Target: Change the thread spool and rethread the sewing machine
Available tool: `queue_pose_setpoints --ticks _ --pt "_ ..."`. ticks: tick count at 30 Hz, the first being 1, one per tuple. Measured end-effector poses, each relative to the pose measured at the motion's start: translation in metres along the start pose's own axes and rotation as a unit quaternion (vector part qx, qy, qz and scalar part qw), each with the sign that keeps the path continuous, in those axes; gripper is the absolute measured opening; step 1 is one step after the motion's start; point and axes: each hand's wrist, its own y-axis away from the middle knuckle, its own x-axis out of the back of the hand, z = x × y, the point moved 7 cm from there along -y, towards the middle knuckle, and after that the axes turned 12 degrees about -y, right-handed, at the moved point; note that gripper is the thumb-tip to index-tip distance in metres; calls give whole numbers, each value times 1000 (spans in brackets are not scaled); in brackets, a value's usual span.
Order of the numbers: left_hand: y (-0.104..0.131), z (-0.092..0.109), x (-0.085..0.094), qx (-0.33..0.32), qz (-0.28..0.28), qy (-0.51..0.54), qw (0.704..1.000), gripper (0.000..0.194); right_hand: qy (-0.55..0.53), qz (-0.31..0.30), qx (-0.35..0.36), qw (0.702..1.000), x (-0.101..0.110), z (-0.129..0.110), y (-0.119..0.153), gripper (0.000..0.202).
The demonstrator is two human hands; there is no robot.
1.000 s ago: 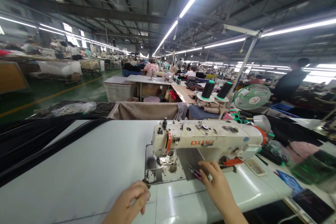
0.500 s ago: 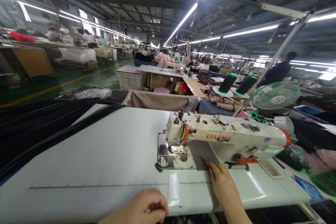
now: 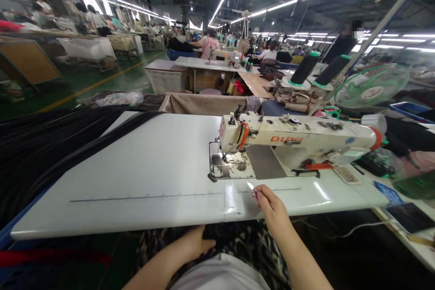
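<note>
My right hand (image 3: pixel 271 202) is closed around a small tool with a bright pointed tip (image 3: pixel 250 186), held just over the front of the white sewing table (image 3: pixel 142 181). Most of the tool is hidden in my fingers, so its exact kind is unclear. Behind it stands a white sewing machine (image 3: pixel 288 136) with orange trim and a metal bed plate (image 3: pixel 220 170) under its needle. Below the table's front edge, my left hand (image 3: pixel 195 243) rests over my patterned lap, thumb apart from the fingers and nothing visible in it. Its fingertips are partly hidden by the table edge.
Long black fabric strips (image 3: pixel 44 158) cover the table's left side. A ruler marking (image 3: pixel 146 198) runs along its front. Two black thread cones (image 3: pixel 305 69) and a green fan (image 3: pixel 372 90) stand behind the machine. A beige cloth-lined bin (image 3: pixel 204 104) borders the far edge. Other people work beyond.
My right hand has drawn back from the machine bed toward the table's front edge, bringing the pointed tool into view. My left hand has dropped from the tabletop to my lap. The view has tilted down.
</note>
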Motion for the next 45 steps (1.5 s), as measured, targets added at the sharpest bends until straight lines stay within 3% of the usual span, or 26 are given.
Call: queue_pose_setpoints --ticks 5,10,19,23,29,34,39,45 --pt "-10 29 -2 -115 0 37 993 46 -33 -74 -19 997 -18 -5 26 37" --pt "5 52 -4 -199 -12 67 978 28 -11 -100 -52 994 -18 4 45 31" --pt "69 62 25 -180 -20 173 968 44 0 -124 -50 991 -31 7 63 31" --pt "87 52 39 -166 37 192 967 50 8 -152 -22 988 -46 -7 63 32" --pt "105 49 50 -126 87 297 943 63 117 -185 56 974 -68 -40 64 21" --pt "116 60 62 -130 112 320 932 57 212 -190 168 944 -86 -64 68 13" --pt "118 65 63 -149 111 327 927 52 274 -153 251 916 -94 -77 70 10" --pt "114 67 59 -166 105 296 935 48 279 -142 288 905 -97 -80 73 18"
